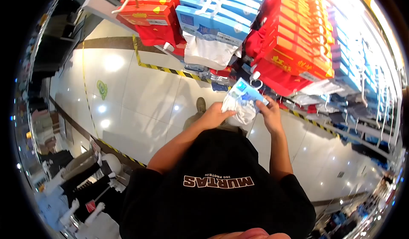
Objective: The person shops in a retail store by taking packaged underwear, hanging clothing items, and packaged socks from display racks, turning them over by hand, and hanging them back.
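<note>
Gleaming floor tiles [145,85] stretch past a shop's display rack [370,144], where red packs [147,13] and blue packs [213,24] hang in rows. Just off its near edge, a person's left hand [216,114] and right hand [269,111], slightly apart, pinch opposite sides of a tilted blue-and-white hanger pack [243,103].

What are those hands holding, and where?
A blue-and-white pack: the left hand pinches its left edge, the right hand its right edge.

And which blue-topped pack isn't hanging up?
The blue-topped pack held between the left hand and right hand; the other blue-topped packs hang in rows.
</note>
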Demonstrator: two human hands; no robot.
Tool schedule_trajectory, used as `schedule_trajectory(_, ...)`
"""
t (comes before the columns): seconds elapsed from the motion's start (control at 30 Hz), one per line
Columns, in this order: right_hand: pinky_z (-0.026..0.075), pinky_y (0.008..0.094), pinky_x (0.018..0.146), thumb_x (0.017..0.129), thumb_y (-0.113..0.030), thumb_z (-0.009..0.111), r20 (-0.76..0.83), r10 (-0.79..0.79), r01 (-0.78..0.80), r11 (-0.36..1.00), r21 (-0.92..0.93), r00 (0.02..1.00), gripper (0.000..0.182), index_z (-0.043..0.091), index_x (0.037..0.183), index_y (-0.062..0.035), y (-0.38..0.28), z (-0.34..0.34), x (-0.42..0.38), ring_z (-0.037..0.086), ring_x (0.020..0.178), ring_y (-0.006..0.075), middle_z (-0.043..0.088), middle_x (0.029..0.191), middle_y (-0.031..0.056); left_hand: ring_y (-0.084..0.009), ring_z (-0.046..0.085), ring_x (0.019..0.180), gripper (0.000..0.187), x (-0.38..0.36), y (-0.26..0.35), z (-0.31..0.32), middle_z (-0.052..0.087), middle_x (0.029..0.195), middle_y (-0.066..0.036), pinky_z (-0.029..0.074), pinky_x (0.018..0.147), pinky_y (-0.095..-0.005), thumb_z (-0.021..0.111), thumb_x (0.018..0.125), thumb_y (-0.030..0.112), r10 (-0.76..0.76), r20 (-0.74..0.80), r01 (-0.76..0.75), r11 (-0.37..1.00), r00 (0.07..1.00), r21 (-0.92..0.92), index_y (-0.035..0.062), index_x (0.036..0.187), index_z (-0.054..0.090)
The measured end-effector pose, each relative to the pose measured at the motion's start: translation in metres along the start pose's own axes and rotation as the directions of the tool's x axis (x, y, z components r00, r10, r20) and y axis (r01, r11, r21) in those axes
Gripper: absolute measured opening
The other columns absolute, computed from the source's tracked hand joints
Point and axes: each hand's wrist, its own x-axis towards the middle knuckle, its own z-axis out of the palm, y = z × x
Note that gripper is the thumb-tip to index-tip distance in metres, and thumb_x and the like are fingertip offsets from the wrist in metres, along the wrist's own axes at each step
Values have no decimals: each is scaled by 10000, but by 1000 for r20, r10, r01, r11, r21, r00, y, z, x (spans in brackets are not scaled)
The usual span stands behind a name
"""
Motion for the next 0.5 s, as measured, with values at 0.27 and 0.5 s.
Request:
schedule_trajectory(0.27, 478, 268, 828, 921, -19, 588, -229, -224, 208, 974, -90, 947, 286, 601, 1206, -32, 21, 76, -31, 584, 963, 130, 605, 1125, 66, -78, 596, 801, 247, 0, -9, -36, 657, 890, -17, 486, 702, -248, 611, 963, 250, -185, 42, 189, 929, 982, -318, 11, 1003, 659)
schedule_trajectory(0.5, 489, 318, 867, 836, -135, 714, -150, -294, 148, 783, -604, 944, 330, 649, 1133, -5, 21, 156, -51, 616, 987, 265, 577, 1070, 140, -54, 472, 550, 481, 4, -35, -60, 503, 583, 44, 374, 498, -247, 542, 970, 460, -255, -8, 244, 933, 967, -266, 73, 689, 594)
